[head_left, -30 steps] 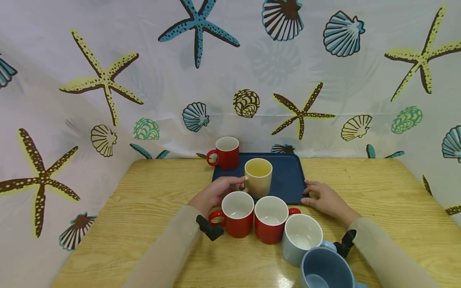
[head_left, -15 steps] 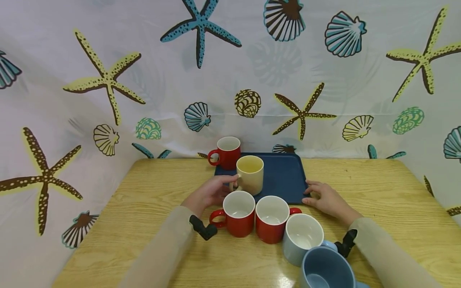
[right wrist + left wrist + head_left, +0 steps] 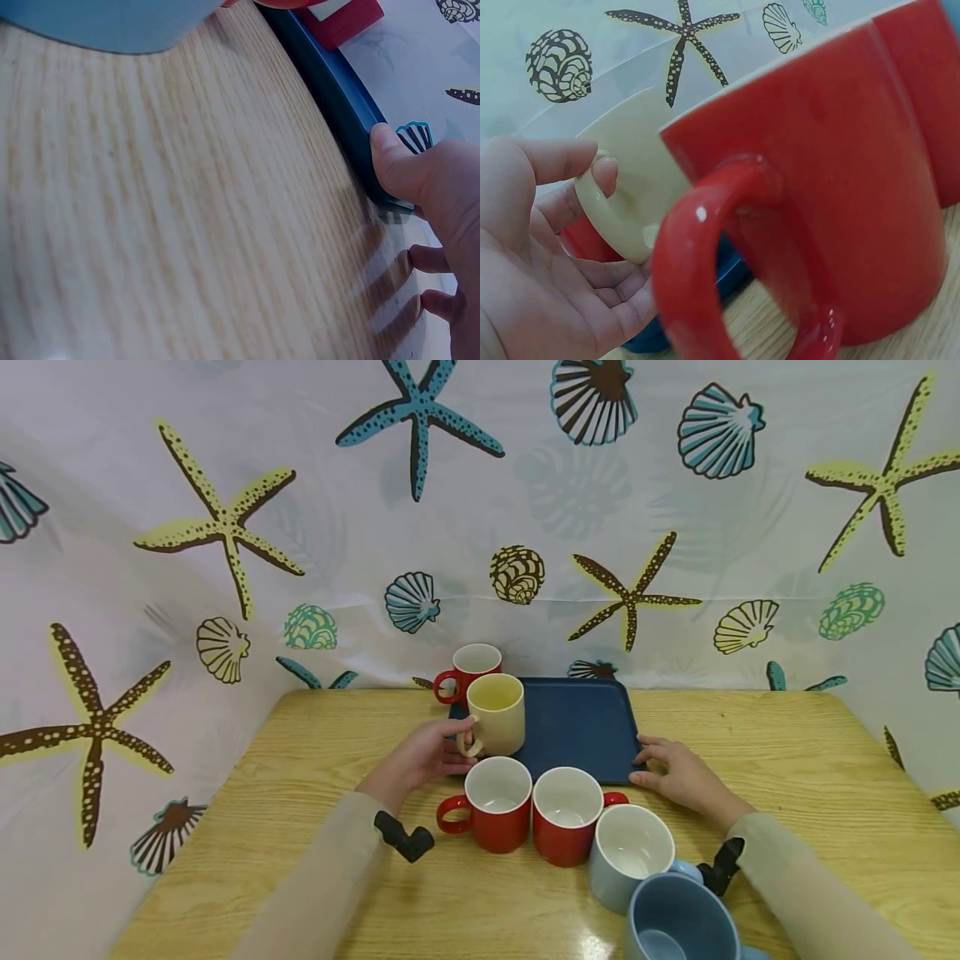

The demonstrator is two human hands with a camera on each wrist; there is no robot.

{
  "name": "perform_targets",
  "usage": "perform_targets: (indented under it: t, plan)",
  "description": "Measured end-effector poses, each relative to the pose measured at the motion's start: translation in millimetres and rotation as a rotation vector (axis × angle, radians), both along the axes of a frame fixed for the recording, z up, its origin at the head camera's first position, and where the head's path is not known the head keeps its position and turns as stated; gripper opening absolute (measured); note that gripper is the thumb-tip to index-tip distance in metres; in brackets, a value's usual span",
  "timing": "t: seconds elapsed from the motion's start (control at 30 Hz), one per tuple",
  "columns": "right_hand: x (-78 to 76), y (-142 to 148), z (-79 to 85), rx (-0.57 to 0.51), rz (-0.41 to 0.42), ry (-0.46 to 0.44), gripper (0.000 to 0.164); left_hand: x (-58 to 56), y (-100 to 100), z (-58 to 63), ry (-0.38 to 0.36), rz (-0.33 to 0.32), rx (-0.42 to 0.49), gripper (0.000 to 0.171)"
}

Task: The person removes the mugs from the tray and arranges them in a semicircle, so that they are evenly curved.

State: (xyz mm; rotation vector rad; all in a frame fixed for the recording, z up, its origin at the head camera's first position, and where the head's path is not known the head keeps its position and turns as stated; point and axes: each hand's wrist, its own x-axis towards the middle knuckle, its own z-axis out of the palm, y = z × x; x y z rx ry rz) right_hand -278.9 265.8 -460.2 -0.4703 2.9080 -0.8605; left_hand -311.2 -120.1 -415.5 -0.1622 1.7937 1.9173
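Note:
By its handle, a cream mug (image 3: 498, 718) is pinched between the thumb and fingers of my left hand (image 3: 420, 758). In the head view it is over the left part of the dark blue tray (image 3: 581, 727), overlapping a red mug (image 3: 487, 662) at the tray's back left. The left wrist view shows the curled fingers at the cream handle (image 3: 604, 214). My right hand (image 3: 684, 779) rests at the tray's front right corner. Its thumb (image 3: 390, 150) touches the tray's rim in the right wrist view, while the other fingers spread loosely beside it.
In front of the tray stand two red mugs with white insides, one (image 3: 498, 810) left and one (image 3: 567, 818) right. A pale blue mug (image 3: 626, 860) and a darker blue mug (image 3: 678, 918) follow toward the front right. A patterned cloth (image 3: 480, 527) hangs behind the wooden table (image 3: 300, 752).
My left hand has carried the cream mug leftward and slightly back, from mid-tray to just in front of the rear red mug. The right hand has stayed at the tray's corner.

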Motion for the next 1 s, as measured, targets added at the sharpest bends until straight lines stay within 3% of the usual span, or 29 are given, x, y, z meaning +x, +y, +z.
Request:
perform_targets:
  t: [0.47,1.0]
  plan:
    - [-0.8,-1,0.4,0.005,-0.006,-0.008,0.033,10.0,-26,4.4,0.101,-0.051,-0.02,0.032]
    - [-1.1,-1,-3.5,-0.013,-0.017,-0.01,0.033,32.3,-45,8.1,0.185,-0.109,0.028,0.029]
